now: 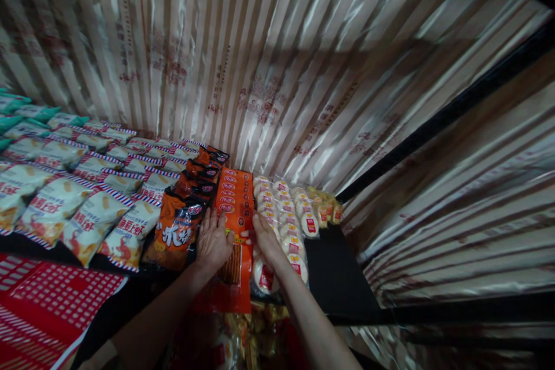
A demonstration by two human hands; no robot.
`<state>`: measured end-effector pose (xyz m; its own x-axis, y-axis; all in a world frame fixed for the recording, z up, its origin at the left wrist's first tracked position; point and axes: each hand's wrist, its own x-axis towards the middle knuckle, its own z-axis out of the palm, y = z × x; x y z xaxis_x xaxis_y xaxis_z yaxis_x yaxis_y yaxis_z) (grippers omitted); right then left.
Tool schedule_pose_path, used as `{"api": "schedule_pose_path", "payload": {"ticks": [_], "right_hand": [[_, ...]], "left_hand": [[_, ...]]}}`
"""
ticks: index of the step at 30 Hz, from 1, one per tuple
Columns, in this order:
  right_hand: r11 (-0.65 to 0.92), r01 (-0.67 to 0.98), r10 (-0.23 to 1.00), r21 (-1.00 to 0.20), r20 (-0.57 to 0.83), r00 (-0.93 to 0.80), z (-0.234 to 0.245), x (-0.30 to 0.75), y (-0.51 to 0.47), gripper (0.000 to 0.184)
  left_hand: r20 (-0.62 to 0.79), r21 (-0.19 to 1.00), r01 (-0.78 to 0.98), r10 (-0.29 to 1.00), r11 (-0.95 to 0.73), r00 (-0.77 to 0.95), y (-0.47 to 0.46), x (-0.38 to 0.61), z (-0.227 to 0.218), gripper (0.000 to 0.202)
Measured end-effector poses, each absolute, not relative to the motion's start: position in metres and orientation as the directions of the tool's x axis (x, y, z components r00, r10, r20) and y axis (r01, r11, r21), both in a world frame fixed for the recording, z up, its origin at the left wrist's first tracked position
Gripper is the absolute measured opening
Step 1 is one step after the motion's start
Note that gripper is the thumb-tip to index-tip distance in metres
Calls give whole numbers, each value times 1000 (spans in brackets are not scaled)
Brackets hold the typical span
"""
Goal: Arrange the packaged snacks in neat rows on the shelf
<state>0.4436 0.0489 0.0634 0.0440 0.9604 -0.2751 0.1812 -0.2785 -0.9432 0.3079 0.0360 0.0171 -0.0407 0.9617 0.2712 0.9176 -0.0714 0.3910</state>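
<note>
Apparently light and fairly soft, judging by the thin, glossy film of the orange packets (235, 185), set in an overlapping row at the centre of the frame, between brown-and-black bags (177, 234) on the left and clear packs of white rounds (288, 211) on the right. Probably bends under pressure and slides readily against neighbouring film; perhaps breakable inside, to go by the brown, ribbed contents behind the window of the front packet (240, 298), just below centre. Best taken by both side edges, or by the flat upper part, sparing the window from any squeeze. At the left edge, note the left hand (214, 243), with fingers stretched forward and thumb turned in toward the orange; at the right edge, the right hand (265, 236), with fingers bent inward near the front packet's top. Cannot tell in either case between a real grip and a mere touch, with fingertips partly covered and blurred. Hard to make out, too: small print on the film, the left side of the front packet behind the left hand and wrist, and the shadowed golden packs (260, 329) at the bottom centre. Cut off by the left border: pale snack bags (124, 231) and a red basket (96, 286).
</note>
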Motion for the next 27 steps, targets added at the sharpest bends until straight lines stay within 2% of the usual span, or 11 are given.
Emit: {"api": "schedule_pose_path", "payload": {"ticks": [4,9,13,21,27], "right_hand": [[-267,160,963,-950,-267,24,68,443,58,57],[-311,4,950,-950,-311,24,66,445,67,54],[-315,-52,948,-948,-316,22,64,448,69,50],[-288,-55,957,-956,-290,26,59,451,71,53],[-244,26,970,-970,-243,33,60,449,70,55]], "left_hand": [[243,419,905,969,-72,-35,36,308,19,52],[268,430,899,963,-86,-36,35,309,22,49],[276,452,888,960,-86,-48,35,308,23,48],[305,497,859,952,-125,-38,39,308,14,50],[314,513,847,949,-140,-33,40,309,13,50]]}}
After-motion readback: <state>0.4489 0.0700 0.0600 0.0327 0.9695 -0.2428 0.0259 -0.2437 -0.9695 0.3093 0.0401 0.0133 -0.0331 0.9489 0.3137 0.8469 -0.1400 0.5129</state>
